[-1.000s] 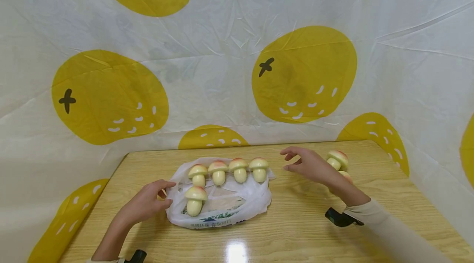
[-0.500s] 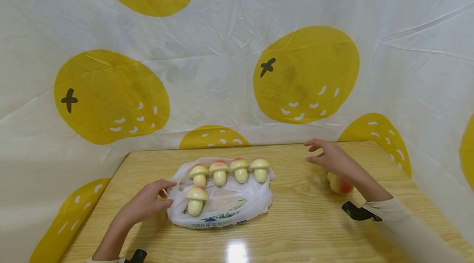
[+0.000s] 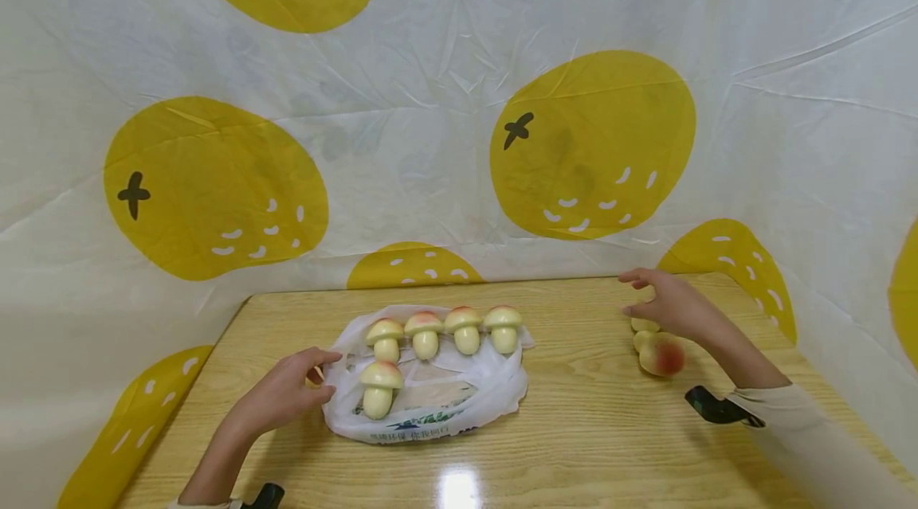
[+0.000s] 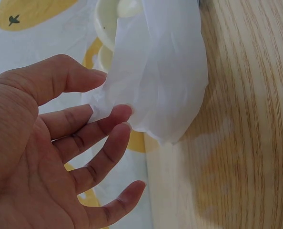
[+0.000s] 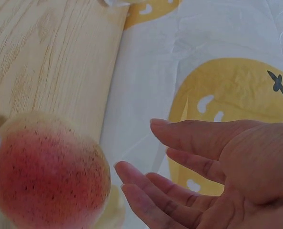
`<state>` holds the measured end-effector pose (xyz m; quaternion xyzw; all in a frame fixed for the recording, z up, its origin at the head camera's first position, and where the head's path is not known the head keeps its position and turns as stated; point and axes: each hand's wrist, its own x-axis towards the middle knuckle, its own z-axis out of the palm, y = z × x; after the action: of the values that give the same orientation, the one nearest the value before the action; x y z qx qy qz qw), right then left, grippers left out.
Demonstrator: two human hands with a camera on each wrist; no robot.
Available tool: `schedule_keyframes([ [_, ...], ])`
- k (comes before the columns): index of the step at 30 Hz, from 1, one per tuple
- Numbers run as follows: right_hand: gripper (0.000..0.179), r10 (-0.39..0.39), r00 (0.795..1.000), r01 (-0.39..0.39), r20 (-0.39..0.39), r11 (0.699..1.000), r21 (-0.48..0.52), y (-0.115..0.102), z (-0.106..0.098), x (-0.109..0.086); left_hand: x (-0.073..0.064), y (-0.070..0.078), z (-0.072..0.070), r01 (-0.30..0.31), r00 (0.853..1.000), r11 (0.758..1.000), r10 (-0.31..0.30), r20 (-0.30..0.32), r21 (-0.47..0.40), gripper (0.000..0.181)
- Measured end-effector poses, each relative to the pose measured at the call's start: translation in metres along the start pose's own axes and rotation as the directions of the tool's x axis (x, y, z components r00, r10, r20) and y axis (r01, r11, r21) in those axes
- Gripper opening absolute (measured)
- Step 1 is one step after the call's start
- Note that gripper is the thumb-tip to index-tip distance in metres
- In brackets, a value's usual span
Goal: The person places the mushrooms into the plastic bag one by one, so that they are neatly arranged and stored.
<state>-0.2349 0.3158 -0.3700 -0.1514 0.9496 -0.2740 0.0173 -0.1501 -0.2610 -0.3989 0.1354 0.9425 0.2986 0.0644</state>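
Note:
On the white plastic bag (image 3: 495,389), four cream toy mushrooms with reddish cap tops form a back row, the rightmost mushroom (image 3: 501,327) at its end. A fifth mushroom (image 3: 378,388) sits at the bag's front left. My left hand (image 3: 283,389) is at the bag's left edge, fingers loosely bent; in the left wrist view fingertips touch or nearly touch the plastic. Farther right, my right hand (image 3: 674,303) hovers with thumb and fingers apart, holding nothing. Under it lies a partly hidden mushroom (image 3: 645,325); nearer me, another mushroom (image 3: 660,355) shows its red, speckled cap in the right wrist view.
A light wooden table (image 3: 574,429) carries everything. Behind and beside it hangs a white sheet (image 3: 402,174) printed with large yellow fruit. The bag has green and dark print along its front.
My right hand has moved to the right, away from the bag and over the two mushrooms at the right. The left hand and the bag have stayed put.

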Motion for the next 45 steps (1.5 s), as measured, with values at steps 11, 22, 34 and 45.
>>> schedule_keyframes([
  [11, 0.058, -0.009, 1.000, 0.010, 0.011, 0.990, -0.142, 0.015, 0.000, -0.001, 0.000, 0.001, 0.000, -0.025, 1.000, 1.000, 0.025, 0.003, 0.003, 0.047],
  [22, 0.051, 0.051, 0.999, -0.048, 0.007, 0.970, -0.239, 0.024, 0.001, -0.004, 0.002, 0.001, 0.000, -0.020, 1.000, 1.000, 0.020, 0.009, 0.008, 0.048],
  [34, 0.050, -0.045, 0.999, 0.050, 0.022, 0.970, -0.240, 0.040, 0.008, 0.004, 0.002, 0.001, 0.001, -0.010, 1.000, 1.000, 0.010, 0.019, -0.016, 0.048],
  [45, 0.058, 0.004, 0.998, 0.001, 0.061, 0.996, -0.087, 0.049, 0.008, 0.008, 0.002, -0.001, 0.002, -0.014, 1.000, 1.000, 0.014, 0.021, -0.008, 0.048],
])
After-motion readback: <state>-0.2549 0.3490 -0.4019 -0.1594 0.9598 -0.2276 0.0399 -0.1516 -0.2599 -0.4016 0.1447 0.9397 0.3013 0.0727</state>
